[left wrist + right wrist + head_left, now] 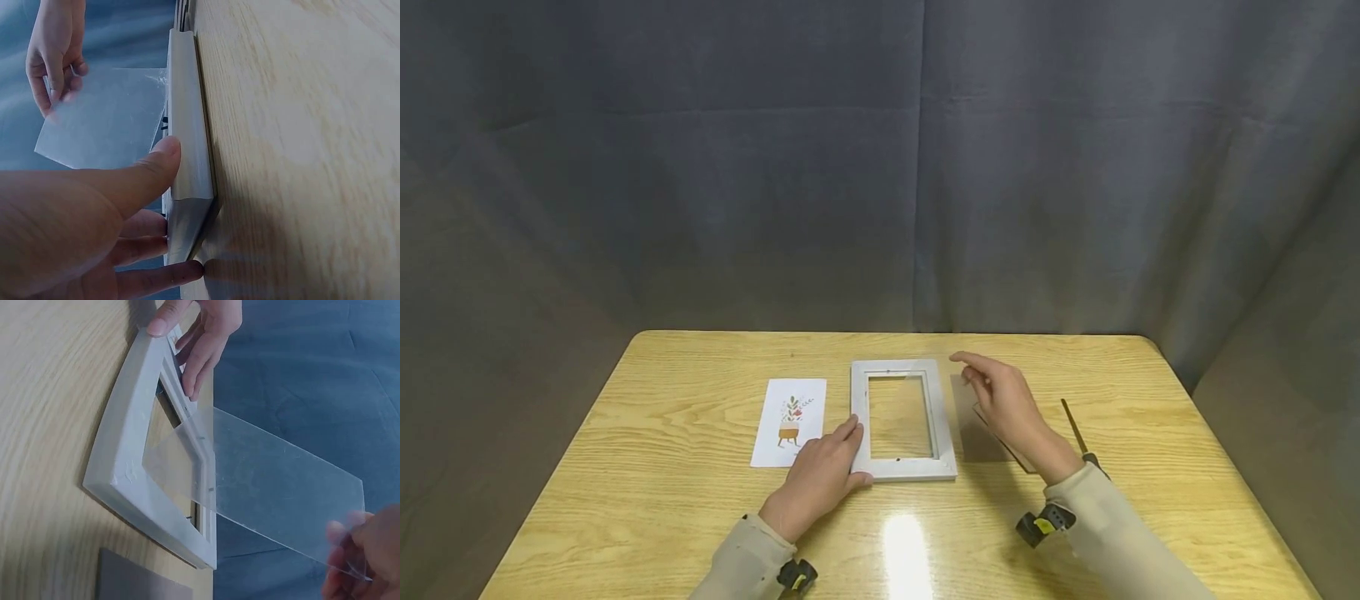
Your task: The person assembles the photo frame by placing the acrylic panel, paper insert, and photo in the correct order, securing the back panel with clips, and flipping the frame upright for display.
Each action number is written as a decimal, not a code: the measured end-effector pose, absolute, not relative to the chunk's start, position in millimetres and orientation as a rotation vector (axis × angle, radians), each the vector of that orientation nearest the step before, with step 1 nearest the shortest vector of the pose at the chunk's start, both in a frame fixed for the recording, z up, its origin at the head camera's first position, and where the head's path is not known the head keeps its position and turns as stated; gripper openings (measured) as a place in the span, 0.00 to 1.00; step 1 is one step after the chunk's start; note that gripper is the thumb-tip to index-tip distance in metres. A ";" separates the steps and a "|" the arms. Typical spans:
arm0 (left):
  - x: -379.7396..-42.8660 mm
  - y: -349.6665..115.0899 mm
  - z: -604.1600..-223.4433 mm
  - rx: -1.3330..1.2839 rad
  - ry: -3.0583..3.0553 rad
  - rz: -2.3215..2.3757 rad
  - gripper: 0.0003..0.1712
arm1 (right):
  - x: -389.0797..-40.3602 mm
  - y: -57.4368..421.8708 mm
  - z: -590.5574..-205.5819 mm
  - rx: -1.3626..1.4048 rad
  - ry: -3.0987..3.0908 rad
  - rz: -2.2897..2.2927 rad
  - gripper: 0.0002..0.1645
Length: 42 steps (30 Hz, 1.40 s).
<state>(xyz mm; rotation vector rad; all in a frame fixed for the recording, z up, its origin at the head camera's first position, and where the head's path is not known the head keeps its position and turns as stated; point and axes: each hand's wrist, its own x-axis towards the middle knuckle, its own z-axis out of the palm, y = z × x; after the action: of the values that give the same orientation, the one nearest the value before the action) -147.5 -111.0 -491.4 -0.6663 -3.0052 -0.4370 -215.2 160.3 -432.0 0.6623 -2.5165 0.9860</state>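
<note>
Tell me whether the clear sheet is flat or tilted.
Tilted: the right hand holds one end of the sheet up above the frame.

Card (769, 425) to frame (917, 469): slim gap, left hand (822, 475) blocking near end. Over frame: tilted clear sheet (281, 481), right hand (1009, 408) gripping its edge. Left of card: wide bare table (677, 408).
</note>
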 end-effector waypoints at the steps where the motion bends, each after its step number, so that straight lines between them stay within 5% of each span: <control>1: -147.4 -110.9 -491.2 -0.665 -3.009 -0.437 0.45 | -215.5 160.2 -433.1 0.673 -2.518 1.017 0.18; 17: -147.7 -111.7 -492.0 -0.666 -2.994 -0.428 0.45 | -219.3 151.2 -448.2 0.514 -2.360 1.799 0.12; 35: -147.9 -113.0 -490.3 -0.668 -2.995 -0.413 0.45 | -219.5 125.0 -457.3 0.608 -2.498 1.598 0.20; 42: -146.8 -112.6 -489.7 -0.672 -3.004 -0.415 0.45 | -217.5 121.8 -454.7 0.572 -2.429 1.617 0.15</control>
<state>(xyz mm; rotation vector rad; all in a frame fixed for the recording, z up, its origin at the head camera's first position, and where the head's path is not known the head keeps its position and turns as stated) -146.8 -112.6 -489.7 -0.6722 -3.0045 -0.4152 -217.5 121.8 -454.7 0.5722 -2.4286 1.6167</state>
